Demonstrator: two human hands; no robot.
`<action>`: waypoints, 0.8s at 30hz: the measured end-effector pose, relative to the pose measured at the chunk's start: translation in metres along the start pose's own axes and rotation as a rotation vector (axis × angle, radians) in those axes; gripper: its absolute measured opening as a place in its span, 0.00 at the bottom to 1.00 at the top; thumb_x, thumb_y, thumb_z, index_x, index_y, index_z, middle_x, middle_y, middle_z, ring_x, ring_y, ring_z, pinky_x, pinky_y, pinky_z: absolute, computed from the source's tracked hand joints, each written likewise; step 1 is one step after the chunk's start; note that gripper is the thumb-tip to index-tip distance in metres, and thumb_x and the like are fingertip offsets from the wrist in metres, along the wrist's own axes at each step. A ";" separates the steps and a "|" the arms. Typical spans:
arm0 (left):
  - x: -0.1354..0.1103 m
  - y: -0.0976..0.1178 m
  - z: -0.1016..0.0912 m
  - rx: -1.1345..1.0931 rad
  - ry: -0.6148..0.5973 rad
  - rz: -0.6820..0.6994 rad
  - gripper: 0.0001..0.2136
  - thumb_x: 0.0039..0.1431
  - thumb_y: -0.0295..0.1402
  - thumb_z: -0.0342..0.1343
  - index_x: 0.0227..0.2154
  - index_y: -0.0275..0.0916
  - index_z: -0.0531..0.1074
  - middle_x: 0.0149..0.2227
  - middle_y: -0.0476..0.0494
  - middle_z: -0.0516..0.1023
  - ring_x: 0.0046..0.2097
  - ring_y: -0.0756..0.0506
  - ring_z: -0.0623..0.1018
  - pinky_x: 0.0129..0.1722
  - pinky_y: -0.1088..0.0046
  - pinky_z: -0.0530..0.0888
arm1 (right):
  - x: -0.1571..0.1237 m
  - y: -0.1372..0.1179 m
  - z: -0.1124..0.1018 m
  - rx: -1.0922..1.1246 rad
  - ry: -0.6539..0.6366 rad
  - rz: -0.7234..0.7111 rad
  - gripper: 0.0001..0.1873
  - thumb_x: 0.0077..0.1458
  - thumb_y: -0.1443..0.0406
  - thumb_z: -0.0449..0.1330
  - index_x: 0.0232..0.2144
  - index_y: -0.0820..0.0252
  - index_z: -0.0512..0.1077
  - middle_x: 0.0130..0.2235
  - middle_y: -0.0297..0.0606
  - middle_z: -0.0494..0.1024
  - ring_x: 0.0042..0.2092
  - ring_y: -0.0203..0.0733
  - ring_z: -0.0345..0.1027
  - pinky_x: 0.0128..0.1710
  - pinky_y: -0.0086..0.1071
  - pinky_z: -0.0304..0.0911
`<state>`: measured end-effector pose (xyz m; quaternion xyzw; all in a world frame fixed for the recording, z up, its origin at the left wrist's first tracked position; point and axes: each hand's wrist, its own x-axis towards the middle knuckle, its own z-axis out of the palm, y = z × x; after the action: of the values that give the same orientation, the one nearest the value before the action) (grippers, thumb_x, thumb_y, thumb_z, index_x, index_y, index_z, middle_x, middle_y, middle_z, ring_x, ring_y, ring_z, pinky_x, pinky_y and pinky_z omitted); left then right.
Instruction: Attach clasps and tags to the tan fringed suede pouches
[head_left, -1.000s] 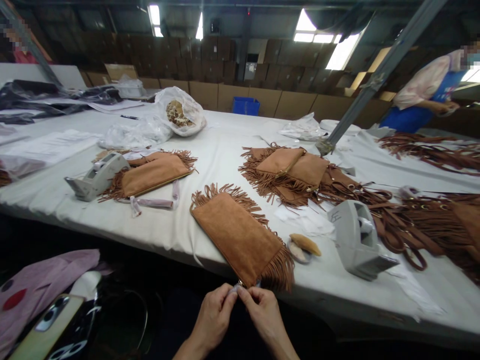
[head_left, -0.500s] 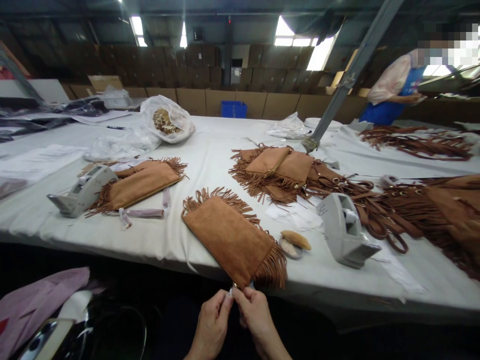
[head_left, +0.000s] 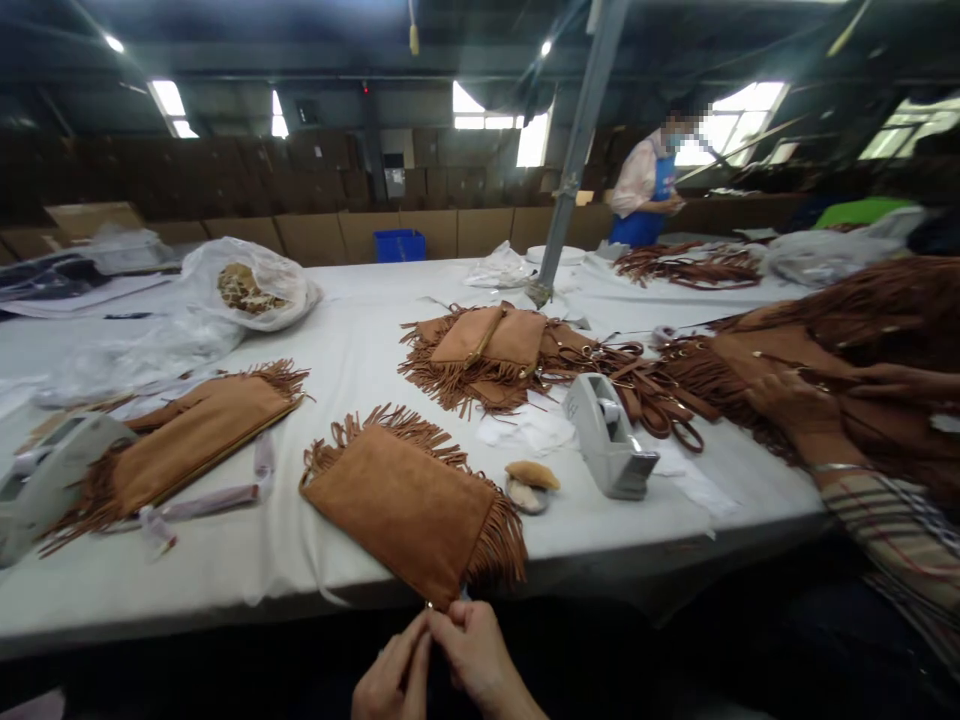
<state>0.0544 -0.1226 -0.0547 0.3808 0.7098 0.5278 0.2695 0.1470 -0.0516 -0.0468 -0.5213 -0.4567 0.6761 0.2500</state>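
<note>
A brown suede pouch point(head_left: 397, 505) with fringe along its far and right sides lies at the table's front edge, its near corner hanging over. My right hand point(head_left: 484, 655) pinches that corner, next to a small metal zipper part. My left hand point(head_left: 394, 672) is closed, its fingertips pressed against my right hand's at the corner; what they hold is too small and hidden to tell. A bit of pale blue shows behind my right fingers. Another fringed pouch point(head_left: 202, 440) lies to the left, and several more are stacked in a pile point(head_left: 487, 345) beyond.
Tape dispensers stand left point(head_left: 60, 475) and right point(head_left: 609, 440). A small dish point(head_left: 527, 495) with a tan pad sits right of the pouch. Plastic bag point(head_left: 251, 285) at back left. At right, a co-worker's hand point(head_left: 799, 405) works on fringed bags; another person point(head_left: 645, 185) stands behind.
The view has swung to the right, bringing the co-worker's arms at right into sight. Both my hands stay together at the pouch's near corner.
</note>
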 end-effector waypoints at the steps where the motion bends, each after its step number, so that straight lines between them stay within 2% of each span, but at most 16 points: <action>1: 0.000 -0.001 0.001 -0.019 0.002 -0.090 0.21 0.49 0.52 0.58 0.38 0.42 0.80 0.24 0.44 0.79 0.23 0.46 0.76 0.27 0.74 0.73 | 0.001 0.001 -0.001 0.003 -0.005 -0.001 0.23 0.42 0.49 0.64 0.16 0.62 0.66 0.13 0.25 0.59 0.16 0.26 0.48 0.15 0.24 0.41; 4: 0.005 -0.006 0.002 -0.145 -0.023 -0.343 0.28 0.41 0.56 0.61 0.38 0.37 0.79 0.14 0.51 0.71 0.15 0.49 0.70 0.16 0.75 0.66 | 0.002 0.004 -0.006 0.005 -0.037 -0.005 0.23 0.40 0.49 0.66 0.17 0.64 0.69 0.13 0.27 0.62 0.16 0.27 0.50 0.16 0.24 0.42; 7: 0.014 -0.011 0.000 -0.424 -0.099 -0.533 0.28 0.35 0.53 0.67 0.33 0.34 0.79 0.14 0.55 0.68 0.13 0.54 0.65 0.12 0.79 0.60 | 0.002 0.007 -0.008 0.003 -0.031 -0.039 0.24 0.37 0.48 0.68 0.18 0.65 0.71 0.14 0.28 0.64 0.17 0.28 0.51 0.17 0.25 0.43; 9: 0.022 -0.010 -0.005 -0.648 -0.193 -0.733 0.18 0.39 0.42 0.69 0.30 0.33 0.77 0.13 0.58 0.63 0.10 0.58 0.59 0.11 0.82 0.55 | 0.000 0.007 -0.008 0.003 -0.020 -0.082 0.25 0.38 0.47 0.67 0.17 0.65 0.70 0.15 0.28 0.64 0.18 0.28 0.51 0.18 0.25 0.43; 11: 0.028 -0.003 -0.010 -0.846 -0.261 -0.938 0.05 0.49 0.30 0.64 0.27 0.33 0.75 0.13 0.61 0.59 0.09 0.62 0.53 0.11 0.85 0.51 | -0.002 0.005 -0.009 -0.019 -0.040 -0.137 0.26 0.42 0.47 0.65 0.15 0.65 0.69 0.15 0.28 0.63 0.18 0.28 0.51 0.19 0.25 0.44; 12: 0.030 0.003 -0.013 -0.922 -0.272 -1.020 0.03 0.53 0.25 0.58 0.26 0.32 0.74 0.14 0.61 0.58 0.09 0.62 0.52 0.11 0.86 0.49 | -0.003 0.004 -0.010 -0.042 -0.062 -0.172 0.26 0.45 0.47 0.63 0.15 0.65 0.70 0.15 0.28 0.63 0.19 0.28 0.51 0.19 0.26 0.45; 14: 0.032 0.017 -0.015 -1.017 -0.242 -1.112 0.10 0.58 0.19 0.49 0.25 0.31 0.72 0.15 0.60 0.57 0.09 0.64 0.51 0.11 0.88 0.47 | -0.004 0.002 -0.013 -0.113 -0.109 -0.258 0.25 0.49 0.48 0.60 0.16 0.64 0.71 0.15 0.29 0.64 0.20 0.30 0.53 0.21 0.26 0.47; 16: 0.031 0.028 -0.015 -1.031 -0.197 -1.129 0.13 0.59 0.17 0.46 0.24 0.31 0.72 0.14 0.60 0.57 0.09 0.64 0.50 0.11 0.88 0.47 | -0.004 0.002 -0.020 -0.196 -0.113 -0.349 0.25 0.52 0.49 0.58 0.17 0.63 0.72 0.17 0.29 0.65 0.22 0.31 0.56 0.23 0.26 0.50; 19: 0.028 0.033 -0.013 -0.899 -0.127 -0.983 0.04 0.55 0.25 0.57 0.25 0.31 0.73 0.14 0.60 0.59 0.09 0.63 0.52 0.10 0.87 0.48 | -0.008 0.004 -0.033 -0.289 0.008 -0.388 0.26 0.54 0.50 0.55 0.15 0.62 0.70 0.17 0.30 0.65 0.24 0.33 0.57 0.25 0.27 0.51; 20: 0.026 0.031 -0.012 -0.831 -0.107 -0.898 0.06 0.50 0.30 0.63 0.27 0.31 0.74 0.14 0.60 0.61 0.10 0.63 0.53 0.10 0.86 0.50 | -0.011 0.005 -0.037 -0.291 0.060 -0.364 0.26 0.54 0.49 0.55 0.15 0.62 0.70 0.17 0.30 0.66 0.24 0.34 0.58 0.25 0.28 0.52; 21: 0.024 0.029 -0.011 -0.759 -0.090 -0.808 0.12 0.45 0.35 0.67 0.29 0.31 0.75 0.14 0.59 0.62 0.10 0.62 0.54 0.10 0.86 0.50 | -0.015 0.005 -0.039 -0.272 0.100 -0.326 0.26 0.54 0.48 0.55 0.16 0.62 0.70 0.18 0.31 0.67 0.24 0.34 0.58 0.24 0.28 0.52; 24: 0.018 0.022 -0.008 -0.558 -0.082 -0.594 0.25 0.37 0.48 0.69 0.33 0.31 0.76 0.15 0.58 0.65 0.11 0.60 0.58 0.10 0.84 0.53 | -0.028 0.001 -0.037 -0.100 0.108 -0.220 0.25 0.51 0.46 0.57 0.26 0.63 0.75 0.24 0.36 0.74 0.22 0.33 0.59 0.22 0.28 0.54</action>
<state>0.0432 -0.1087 -0.0305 0.0924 0.6073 0.5836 0.5311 0.1906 -0.0619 -0.0357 -0.5155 -0.5302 0.5920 0.3205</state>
